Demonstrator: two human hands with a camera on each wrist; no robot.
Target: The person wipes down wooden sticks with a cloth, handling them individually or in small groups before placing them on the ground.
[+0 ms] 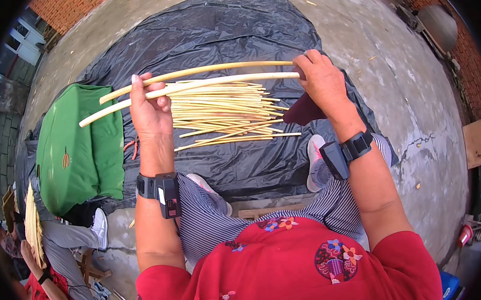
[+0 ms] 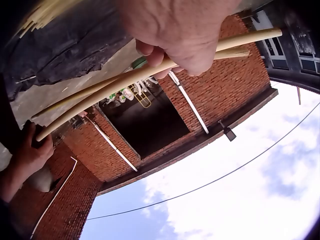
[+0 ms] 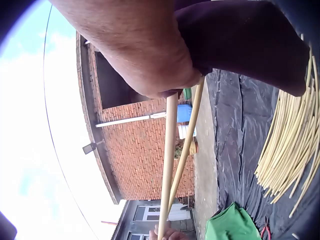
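Note:
Two long, slightly bowed peeled sticks, a paler near one and a yellower far one, stretch side by side between the hands. My left hand holds both near their left ends, its thumb raised and fingers curled; the ends stick out beyond it. At the other end my right hand grips the sticks with a dark maroon cloth in its grasp. The cloth hangs below that hand, and the stick tips are hidden there. Below the held sticks lies a pile of similar sticks.
Black plastic sheeting covers the ground under the pile. Left of the pile are red-handled pliers and a green cloth. At lower left another person holds a flat bundle of pale strips.

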